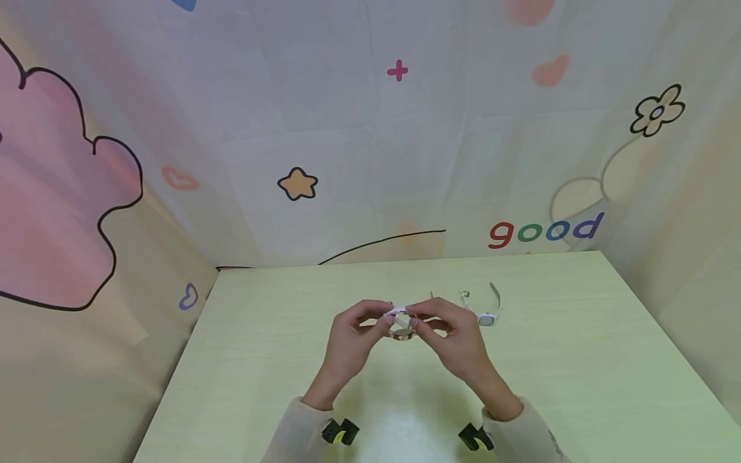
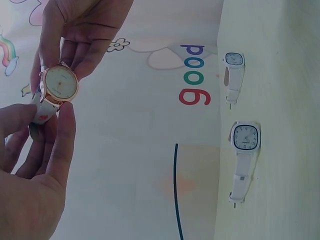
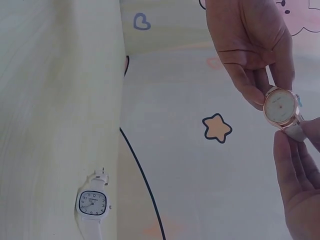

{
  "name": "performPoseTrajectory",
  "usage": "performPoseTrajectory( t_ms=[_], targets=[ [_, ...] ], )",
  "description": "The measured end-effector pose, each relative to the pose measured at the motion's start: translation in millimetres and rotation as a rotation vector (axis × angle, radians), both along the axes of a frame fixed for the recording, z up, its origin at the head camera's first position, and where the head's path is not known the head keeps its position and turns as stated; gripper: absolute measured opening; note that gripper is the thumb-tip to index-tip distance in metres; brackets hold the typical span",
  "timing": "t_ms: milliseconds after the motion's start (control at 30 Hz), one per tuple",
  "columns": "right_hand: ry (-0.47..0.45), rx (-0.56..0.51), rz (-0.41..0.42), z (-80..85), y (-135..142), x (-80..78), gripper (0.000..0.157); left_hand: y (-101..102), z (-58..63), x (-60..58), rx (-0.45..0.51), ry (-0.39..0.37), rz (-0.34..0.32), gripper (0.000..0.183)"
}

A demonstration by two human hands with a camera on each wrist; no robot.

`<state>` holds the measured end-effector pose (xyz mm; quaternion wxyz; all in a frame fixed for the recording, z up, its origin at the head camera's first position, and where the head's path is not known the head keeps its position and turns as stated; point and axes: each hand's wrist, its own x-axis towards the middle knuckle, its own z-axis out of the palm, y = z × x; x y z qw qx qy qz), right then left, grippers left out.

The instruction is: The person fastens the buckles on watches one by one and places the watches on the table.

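Observation:
Over the table, both hands hold one wristwatch (image 1: 402,334) between them. In the left wrist view, this watch (image 2: 61,83) has a round white dial, a rose-gold case and a pale strap. My left hand (image 1: 351,337) pinches the strap side with thumb and fingers. Opposite it, my right hand (image 1: 460,337) grips the other side, its fingertips right at the case. Seen from the right wrist, the dial of the held watch (image 3: 280,106) faces the camera. The strap's far parts are hidden behind fingers.
Two white watches with squarish dials lie on the table (image 1: 260,373): one watch (image 2: 246,137) mostly hidden behind my right hand in the head view, another watch (image 1: 487,319) farther right. A printed curtain (image 1: 370,161) hangs behind the table. Black devices (image 1: 340,431) sit at both sleeves.

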<state>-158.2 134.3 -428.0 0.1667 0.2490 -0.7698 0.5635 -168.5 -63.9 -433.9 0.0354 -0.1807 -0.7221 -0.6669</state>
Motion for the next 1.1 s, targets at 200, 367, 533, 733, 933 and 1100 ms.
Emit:
performPoseTrajectory(
  t_ms=[200, 367, 533, 733, 933, 1100],
  targets=[
    [-0.06, 0.037, -0.05, 3.4, -12, -2.2, 0.017, -6, -2.8, -2.0, 0.01, -0.023, 0.061, 0.015],
    [-0.166, 0.006, -0.074, -2.6, -25, -12.9, 0.015, -16, -7.1, -7.8, -0.025, -0.058, 0.114, 0.012],
    [-0.223, -0.006, -0.077, -19.5, -40, -31.9, 0.014, -29, -19.7, -18.3, -0.025, -0.119, 0.168, 0.017],
    [-0.305, -0.005, -0.057, -32.1, -58, -53.1, 0.013, -44, -35.6, -33.4, 0.0, -0.215, 0.19, 0.023],
    [-0.369, 0.016, -0.082, -41.5, -74, -71.4, 0.011, -55, -44.7, -47.5, -0.005, -0.304, 0.209, 0.023],
    [-0.401, 0.063, -0.092, -50.7, -85, -81.3, 0.01, -61, -52.9, -53.0, 0.01, -0.352, 0.242, 0.023]
  ],
)
